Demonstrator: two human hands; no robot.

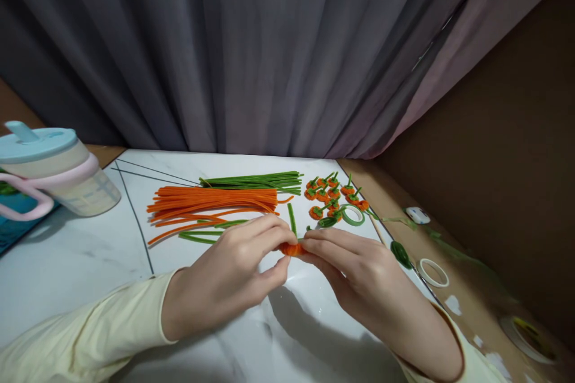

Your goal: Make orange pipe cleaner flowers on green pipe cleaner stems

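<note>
Between my two hands is a small coiled orange pipe-cleaner piece (291, 249), held just above the white tabletop. My left hand (240, 263) pinches its left side with thumb and fingers. The fingertips of my right hand (359, 266) press on its right side and cover part of it. A green pipe-cleaner stem (291, 219) sticks up just behind the piece; whether it is joined on cannot be made out. Beyond my left hand lie a bundle of orange pipe cleaners (215, 200) and a bundle of green pipe cleaners (256, 180).
Several small orange pumpkins with green tops (333, 192) stand at the back right, beside a roll of green tape (353, 215). A tumbler with a pink handle (85, 182) stands at left. A white ring (433, 273) and tape roll (527, 340) lie along the right. A grey curtain (265, 54) hangs behind.
</note>
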